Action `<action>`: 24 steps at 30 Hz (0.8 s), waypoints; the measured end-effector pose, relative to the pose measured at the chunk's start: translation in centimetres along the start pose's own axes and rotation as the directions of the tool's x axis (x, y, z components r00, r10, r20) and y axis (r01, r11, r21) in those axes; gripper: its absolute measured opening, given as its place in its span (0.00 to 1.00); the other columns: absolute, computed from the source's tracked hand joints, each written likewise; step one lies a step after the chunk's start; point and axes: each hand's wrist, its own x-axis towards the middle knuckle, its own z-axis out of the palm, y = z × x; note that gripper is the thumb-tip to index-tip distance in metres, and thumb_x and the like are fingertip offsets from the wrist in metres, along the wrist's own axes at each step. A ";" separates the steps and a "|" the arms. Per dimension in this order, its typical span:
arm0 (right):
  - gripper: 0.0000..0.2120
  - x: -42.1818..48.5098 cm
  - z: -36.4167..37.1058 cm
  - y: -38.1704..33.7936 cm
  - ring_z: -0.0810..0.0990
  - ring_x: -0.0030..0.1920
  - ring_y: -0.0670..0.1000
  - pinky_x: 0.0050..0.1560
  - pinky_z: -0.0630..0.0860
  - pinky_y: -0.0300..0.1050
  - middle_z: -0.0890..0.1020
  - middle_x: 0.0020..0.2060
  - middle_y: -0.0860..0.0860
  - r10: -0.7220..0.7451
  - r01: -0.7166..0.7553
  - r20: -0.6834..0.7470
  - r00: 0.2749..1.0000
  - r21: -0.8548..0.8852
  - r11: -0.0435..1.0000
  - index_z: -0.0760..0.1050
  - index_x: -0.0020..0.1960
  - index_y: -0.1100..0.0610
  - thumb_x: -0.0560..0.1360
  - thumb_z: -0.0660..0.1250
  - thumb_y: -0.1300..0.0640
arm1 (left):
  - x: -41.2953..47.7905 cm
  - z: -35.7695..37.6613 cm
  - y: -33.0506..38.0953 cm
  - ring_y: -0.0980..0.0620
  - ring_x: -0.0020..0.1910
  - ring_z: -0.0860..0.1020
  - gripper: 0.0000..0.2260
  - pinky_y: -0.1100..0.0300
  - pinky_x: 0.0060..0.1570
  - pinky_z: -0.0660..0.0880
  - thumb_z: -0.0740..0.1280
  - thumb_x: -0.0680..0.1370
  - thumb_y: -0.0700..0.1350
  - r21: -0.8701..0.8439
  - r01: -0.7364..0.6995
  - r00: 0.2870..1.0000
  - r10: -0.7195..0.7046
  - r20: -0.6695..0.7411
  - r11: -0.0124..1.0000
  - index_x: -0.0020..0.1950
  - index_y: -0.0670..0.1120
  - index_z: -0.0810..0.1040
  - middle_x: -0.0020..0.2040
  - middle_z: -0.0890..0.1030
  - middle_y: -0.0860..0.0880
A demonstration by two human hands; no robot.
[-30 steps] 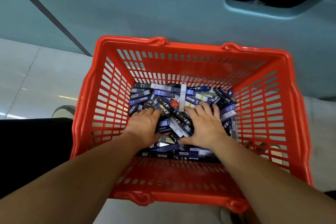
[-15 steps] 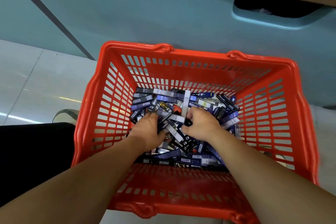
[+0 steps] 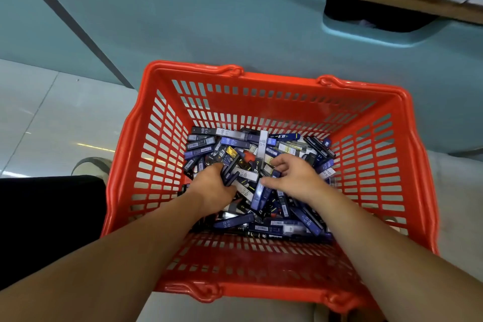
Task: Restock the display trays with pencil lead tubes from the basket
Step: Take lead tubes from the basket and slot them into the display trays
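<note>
Clutched a bunch of slim dark plastic pencil lead tubes [image 3: 231, 171] in curled left grip [image 3: 212, 183] at centre of red slotted plastic basket [image 3: 277, 80], long axes toward basket's far wall. Rested right grip [image 3: 296, 178] loosely open, apparently empty, on loose tubes just beside.

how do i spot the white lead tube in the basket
Look in the red basket, at the lead tubes' far edge. Beyond the right hand, one tube points straight away. It is white, its neighbours dark blue or black.
</note>
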 end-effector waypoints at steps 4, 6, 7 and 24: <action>0.42 -0.3 2.6 -0.4 0.69 0.69 0.52 0.66 0.73 0.54 0.72 0.67 0.48 -0.074 0.023 -0.111 0.991 -0.410 0.912 0.69 0.72 0.51 0.65 0.77 0.32 | -0.7 0.2 -0.1 0.53 0.48 0.83 0.09 0.55 0.50 0.82 0.75 0.76 0.47 -0.083 0.032 0.999 -0.030 0.017 0.996 0.54 0.52 0.79 0.47 0.85 0.53; 0.44 0.0 3.4 -1.0 0.67 0.70 0.53 0.66 0.73 0.53 0.70 0.67 0.49 -0.067 -0.011 -0.142 0.988 -0.488 0.873 0.67 0.72 0.51 0.65 0.76 0.31 | -0.9 0.2 -0.4 0.52 0.46 0.84 0.11 0.57 0.45 0.82 0.77 0.74 0.46 -0.159 0.054 0.999 -0.052 0.018 0.986 0.54 0.51 0.80 0.47 0.86 0.51; 0.43 0.2 3.6 -1.4 0.68 0.69 0.54 0.66 0.73 0.53 0.71 0.66 0.50 -0.052 -0.028 -0.145 0.988 -0.502 0.865 0.66 0.72 0.51 0.66 0.77 0.32 | -1.0 0.1 -0.6 0.52 0.45 0.84 0.12 0.59 0.40 0.81 0.78 0.74 0.44 -0.204 0.069 0.998 -0.066 0.020 0.976 0.55 0.50 0.80 0.47 0.86 0.50; 0.04 0.0 0.5 -1.6 0.76 0.38 0.51 0.35 0.77 0.45 0.80 0.52 0.51 0.058 -0.042 -0.074 0.996 0.209 0.977 0.77 0.49 0.53 0.79 0.72 0.60 | -1.3 -0.6 0.9 0.53 0.29 0.76 0.10 0.61 0.29 0.72 0.77 0.75 0.40 -0.361 0.069 0.997 -0.059 0.041 0.930 0.52 0.46 0.79 0.39 0.81 0.47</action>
